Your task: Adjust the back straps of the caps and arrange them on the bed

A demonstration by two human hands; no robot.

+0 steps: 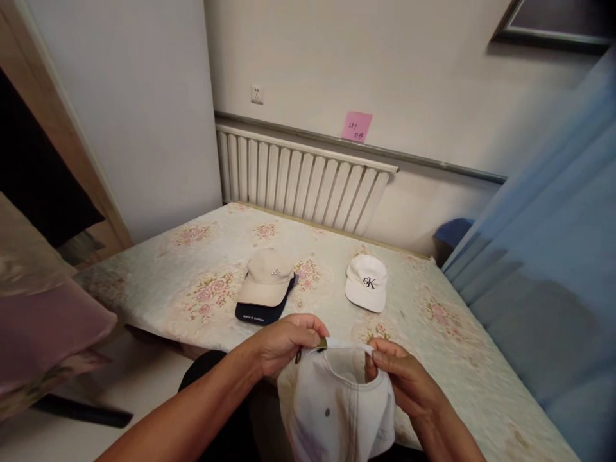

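Note:
A pale baseball cap (337,404) hangs between my two hands at the bottom of the head view, its back strap and rear opening at the top. My left hand (289,343) is closed on the strap's left end, by a brass-coloured buckle (321,344). On the right end of the strap, my right hand (397,369) pinches the fabric edge. Beyond my left hand a beige cap (267,279) rests on top of a dark navy cap (262,314). Farther right lies a white cap (366,282) with a black "CK"-like logo.
The caps lie on a table or bed with a floral cover (192,269). Behind it stand a white radiator (308,176) and a wall with a pink note (357,126). A blue curtain (543,256) hangs at the right. Fabric items (43,327) hang at the left.

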